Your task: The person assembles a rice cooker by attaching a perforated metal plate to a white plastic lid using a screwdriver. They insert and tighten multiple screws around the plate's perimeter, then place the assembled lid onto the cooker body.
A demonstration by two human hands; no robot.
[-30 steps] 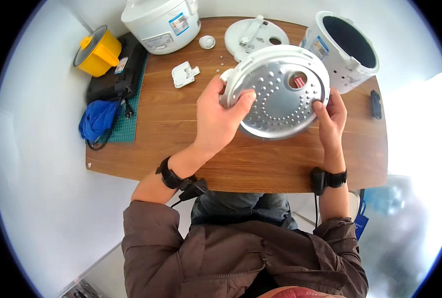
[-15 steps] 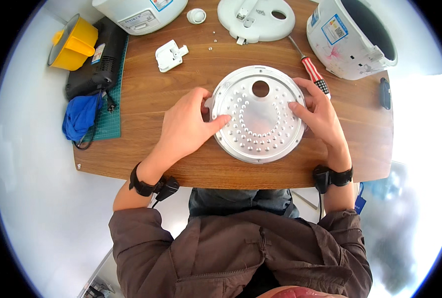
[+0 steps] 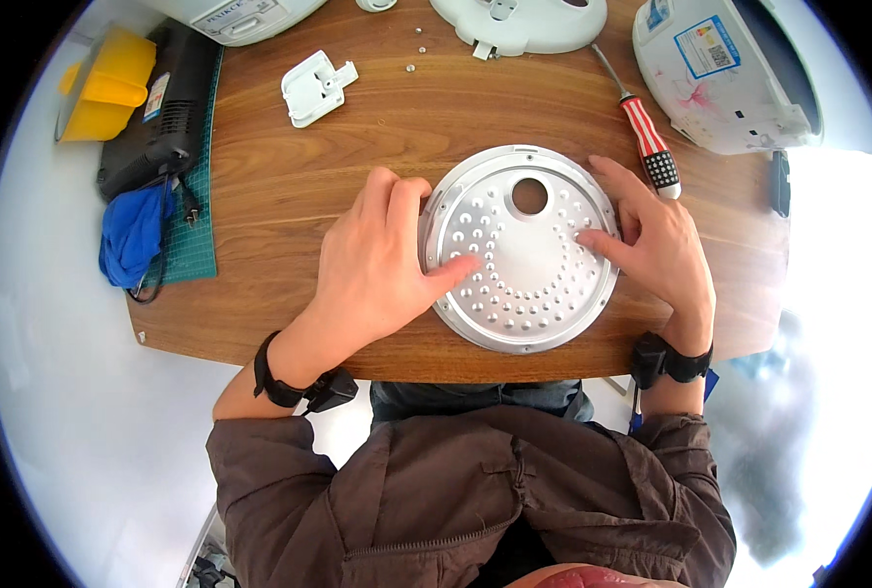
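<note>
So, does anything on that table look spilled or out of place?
A few tiny loose bits lie scattered right of the white plastic piece, fastened to nothing, which looks odd; they're too small to identify. I see no spill.

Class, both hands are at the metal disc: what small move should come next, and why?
Perhaps the right hand should reach for the screwdriver: it lies just beyond that hand, and the left hand could steady the metal disc, whose rim shows small screws or holes.
</note>
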